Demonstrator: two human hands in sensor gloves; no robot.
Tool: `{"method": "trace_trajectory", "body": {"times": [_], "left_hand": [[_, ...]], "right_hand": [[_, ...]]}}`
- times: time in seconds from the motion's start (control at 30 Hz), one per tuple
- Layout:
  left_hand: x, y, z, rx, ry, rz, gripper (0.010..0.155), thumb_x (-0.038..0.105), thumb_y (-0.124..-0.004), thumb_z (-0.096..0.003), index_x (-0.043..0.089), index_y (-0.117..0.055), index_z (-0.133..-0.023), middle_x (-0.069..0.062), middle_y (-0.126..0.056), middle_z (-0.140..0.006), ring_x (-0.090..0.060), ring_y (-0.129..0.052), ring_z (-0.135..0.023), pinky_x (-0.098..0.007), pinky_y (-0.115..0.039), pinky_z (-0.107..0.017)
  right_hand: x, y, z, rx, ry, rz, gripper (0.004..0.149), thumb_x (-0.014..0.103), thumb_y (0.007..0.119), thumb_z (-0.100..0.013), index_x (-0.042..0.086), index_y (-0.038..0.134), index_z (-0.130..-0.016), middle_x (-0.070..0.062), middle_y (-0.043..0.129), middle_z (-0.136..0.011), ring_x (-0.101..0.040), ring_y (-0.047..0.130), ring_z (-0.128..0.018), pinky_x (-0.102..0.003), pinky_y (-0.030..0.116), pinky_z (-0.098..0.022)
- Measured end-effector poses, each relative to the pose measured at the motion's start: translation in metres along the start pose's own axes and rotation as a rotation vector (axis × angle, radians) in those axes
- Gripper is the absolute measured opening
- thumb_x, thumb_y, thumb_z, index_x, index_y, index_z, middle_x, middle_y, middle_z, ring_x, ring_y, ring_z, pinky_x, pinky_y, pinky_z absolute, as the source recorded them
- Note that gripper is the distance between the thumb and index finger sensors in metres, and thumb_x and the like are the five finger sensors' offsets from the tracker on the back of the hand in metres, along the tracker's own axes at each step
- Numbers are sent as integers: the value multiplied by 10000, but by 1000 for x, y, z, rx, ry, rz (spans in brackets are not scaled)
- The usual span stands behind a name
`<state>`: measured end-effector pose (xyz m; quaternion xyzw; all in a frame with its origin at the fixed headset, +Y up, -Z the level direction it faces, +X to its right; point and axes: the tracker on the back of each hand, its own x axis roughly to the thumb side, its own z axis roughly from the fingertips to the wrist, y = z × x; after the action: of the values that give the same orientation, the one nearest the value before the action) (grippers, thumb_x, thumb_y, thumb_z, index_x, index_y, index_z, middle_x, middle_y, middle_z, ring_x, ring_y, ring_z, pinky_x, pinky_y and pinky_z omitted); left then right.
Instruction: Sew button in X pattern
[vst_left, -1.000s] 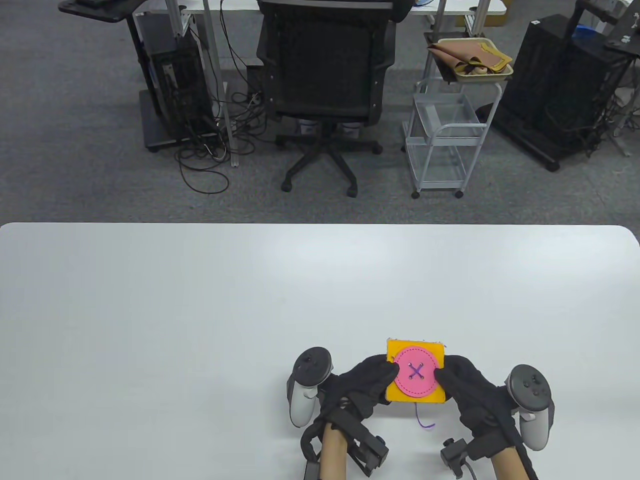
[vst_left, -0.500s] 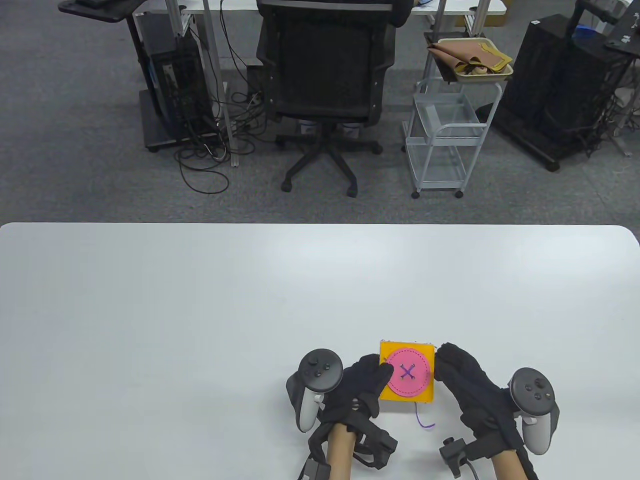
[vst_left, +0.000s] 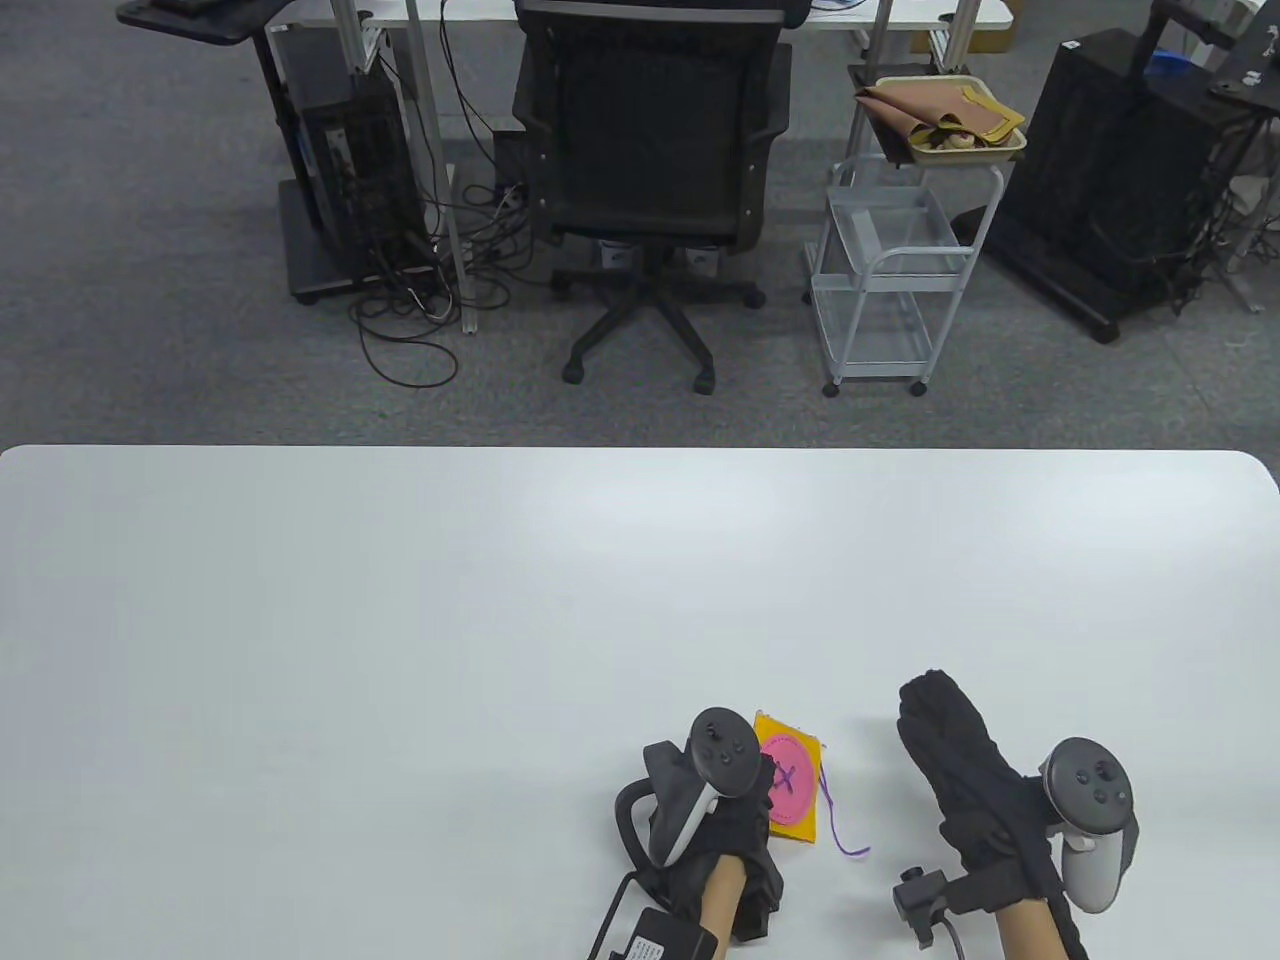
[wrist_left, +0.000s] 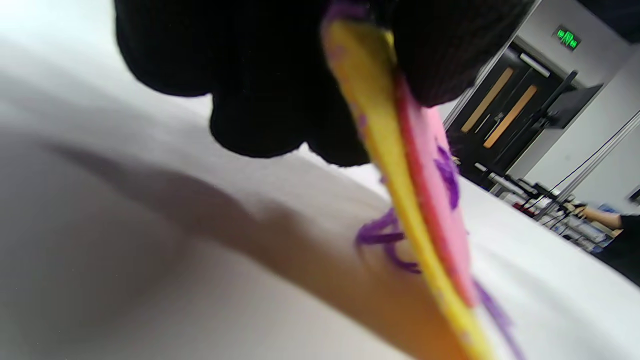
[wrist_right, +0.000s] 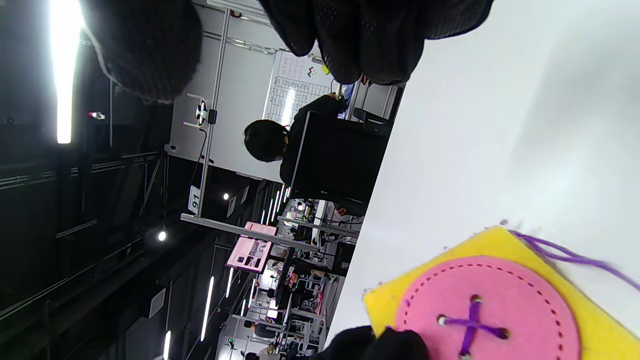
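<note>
The button (vst_left: 783, 779), pink felt, sits stitched onto the yellow patch (vst_left: 800, 815) with a purple X through its four holes, plain to see in my right wrist view (wrist_right: 487, 312). The patch is tipped up on edge near the front of the surface (vst_left: 400, 620), its face turned toward my right, its lower edge down at or just above the surface; I cannot tell whether it touches. My left hand (vst_left: 715, 835) holds it: my left fingers (wrist_left: 280, 90) pinch the patch at one edge, thumb on the button side and the others behind the yellow back. In the left wrist view the patch (wrist_left: 380, 150) shows edge-on, with the button (wrist_left: 440, 200) a pink layer against it.

Purple thread (vst_left: 838, 825) trails from the patch's right side down onto the surface and ends in a small curl. More loose thread (wrist_left: 385, 240) bunches at the back of the patch.

My right hand (vst_left: 975, 775) is well apart from the patch, to its right, holding nothing. Its fingers (vst_left: 930, 705) lie straight and close together, pointing away from me. I cannot tell whether they rest on the surface.

Beyond the far edge, a chair (vst_left: 650, 150) and a cart (vst_left: 890, 270) stand on the floor.
</note>
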<state>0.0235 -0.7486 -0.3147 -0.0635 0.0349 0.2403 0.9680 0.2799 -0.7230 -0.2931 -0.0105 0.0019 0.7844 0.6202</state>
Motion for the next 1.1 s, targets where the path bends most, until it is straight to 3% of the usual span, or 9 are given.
{"method": "trace_trajectory", "body": {"times": [0.2, 0.4, 0.83, 1.1], "left_hand": [[5, -6, 0, 28, 50, -175, 455, 378, -829, -467, 157, -836, -864, -21, -1003, -687, -300, -979, -651, -538, -767, -527], [8, -13, -1, 25, 105, -298, 456, 397, -834, -463, 189, -827, -869, -119, -854, -867, -393, -821, -802, -600, -639, -608], [8, -15, -2, -9, 165, -380, 495, 411, -843, -455, 154, -779, -874, -146, -790, -899, -423, -760, -827, -627, -591, -620], [7, -16, -3, -13, 174, -395, 588, 424, -835, -458, 131, -679, -943, -168, -726, -945, -441, -707, -859, -636, -562, -630]], "right_hand": [[0, 0, 0, 4, -1, 5, 803, 553, 705, -498, 163, 357, -1107, -154, 448, -1176, -389, 526, -1078, -558, 394, -830], [0, 0, 0, 6, 0, 7, 800, 551, 705, -498, 161, 362, -1107, -157, 450, -1175, -391, 529, -1075, -559, 395, -829], [0, 2, -1, 7, 4, 21, 797, 548, 706, -499, 161, 366, -1106, -159, 448, -1174, -394, 526, -1075, -563, 394, -826], [-1, 3, -1, 8, 8, 32, 797, 547, 707, -499, 158, 366, -1106, -163, 446, -1174, -395, 522, -1075, -563, 391, -826]]}}
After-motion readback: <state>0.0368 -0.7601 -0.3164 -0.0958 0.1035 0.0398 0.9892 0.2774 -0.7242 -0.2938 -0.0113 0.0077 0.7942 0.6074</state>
